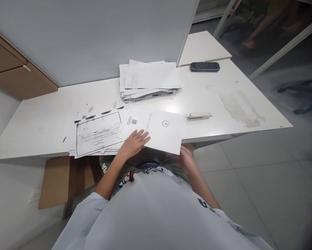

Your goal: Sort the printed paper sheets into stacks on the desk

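Note:
A white sheet of paper [161, 133] with a round stamp and a QR code lies over the front edge of the desk, its near right corner past the edge. My left hand [135, 143] rests flat on its left part, fingers stretched out. At the near right corner my right hand [186, 158] grips the sheet from below, with some fingers hidden under the paper. To the left, partly under this sheet, is a pile of printed papers [97, 133], the top one with a black border. A light-coloured stapler [199, 115] lies to the right of the sheet.
A thick stack of papers [153, 76] sits at the back against the grey partition [106, 34]. Farther right lies a dark oblong device [205, 67]. Below the white desk [38, 125] stands an open cardboard box [54, 180]. Another person's leg [262, 29] shows at the upper right.

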`<state>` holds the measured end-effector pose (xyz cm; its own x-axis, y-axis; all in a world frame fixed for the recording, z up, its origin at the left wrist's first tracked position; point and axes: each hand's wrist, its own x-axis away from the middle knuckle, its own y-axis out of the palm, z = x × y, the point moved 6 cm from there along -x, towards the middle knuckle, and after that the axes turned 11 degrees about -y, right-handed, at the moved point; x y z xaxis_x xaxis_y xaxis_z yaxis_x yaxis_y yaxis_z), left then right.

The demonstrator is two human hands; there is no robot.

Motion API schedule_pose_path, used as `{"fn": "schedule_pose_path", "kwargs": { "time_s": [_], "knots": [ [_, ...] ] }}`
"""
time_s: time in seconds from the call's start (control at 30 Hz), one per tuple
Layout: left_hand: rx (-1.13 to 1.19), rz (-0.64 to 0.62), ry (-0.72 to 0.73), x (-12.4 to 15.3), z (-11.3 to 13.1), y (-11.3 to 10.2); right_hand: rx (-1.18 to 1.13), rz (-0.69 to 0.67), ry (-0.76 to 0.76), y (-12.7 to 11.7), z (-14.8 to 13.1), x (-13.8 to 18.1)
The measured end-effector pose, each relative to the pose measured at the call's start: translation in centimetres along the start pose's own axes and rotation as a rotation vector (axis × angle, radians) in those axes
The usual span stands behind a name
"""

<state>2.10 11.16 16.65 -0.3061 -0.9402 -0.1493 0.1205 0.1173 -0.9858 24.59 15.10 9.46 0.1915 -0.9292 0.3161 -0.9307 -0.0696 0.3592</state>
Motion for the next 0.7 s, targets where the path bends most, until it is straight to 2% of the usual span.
{"fn": "schedule_pose_path", "kwargs": {
  "time_s": [0.33, 0.7],
  "knots": [
    [-0.046, -0.024, -0.004, 0.4, 0.4, 0.1, 0.057, -0.056, 0.132, -2.0, -2.3, -0.4],
    [-0.059, -0.020, 0.010, -0.2, 2.3, 1.0, 0.017, -0.103, 0.125, -2.2, -1.3, -0.8]
  ]
}}
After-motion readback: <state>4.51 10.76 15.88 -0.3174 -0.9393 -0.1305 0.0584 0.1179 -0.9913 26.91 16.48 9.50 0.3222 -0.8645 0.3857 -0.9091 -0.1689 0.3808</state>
